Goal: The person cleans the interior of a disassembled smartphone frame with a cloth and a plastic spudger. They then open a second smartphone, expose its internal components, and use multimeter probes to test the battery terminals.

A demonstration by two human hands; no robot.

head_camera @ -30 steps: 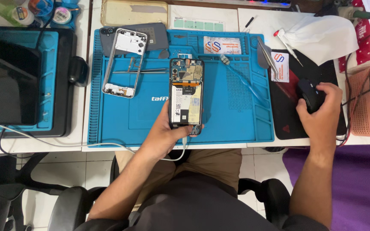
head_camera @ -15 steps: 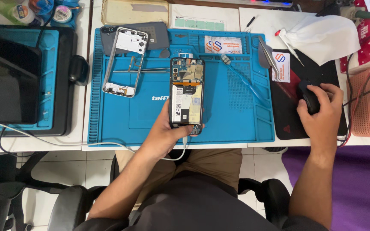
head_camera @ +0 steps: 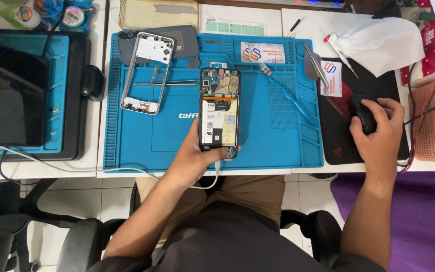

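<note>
While I look down through the head camera, I see the left hand [head_camera: 193, 163] wrapped around the lower end of an opened phone [head_camera: 219, 113], fingers clenched on its edges so that it stands face-down with its battery and circuit board showing upward. That phone sits over the middle of the blue repair mat [head_camera: 278, 146], and a white cable [head_camera: 127, 168] runs from its bottom end off along the table edge to the left. Out to the right, the right hand [head_camera: 378, 128] lies curled over a black mouse [head_camera: 364, 115] on the dark mouse pad [head_camera: 336, 136]; I think the fingers rest on it in a loose grasp, though the hand hides most of the mouse. On the mat's upper left lies a silver phone frame [head_camera: 147, 73], tilted, partly over a grey back cover [head_camera: 182, 43]. Metal tweezers [head_camera: 314, 63] rest near the mat's upper right corner, just beside a small white card [head_camera: 331, 78]. White cloth [head_camera: 383, 43] is bunched above the pad. Far left, a dark tablet [head_camera: 11, 98] lies on another blue mat.
</note>
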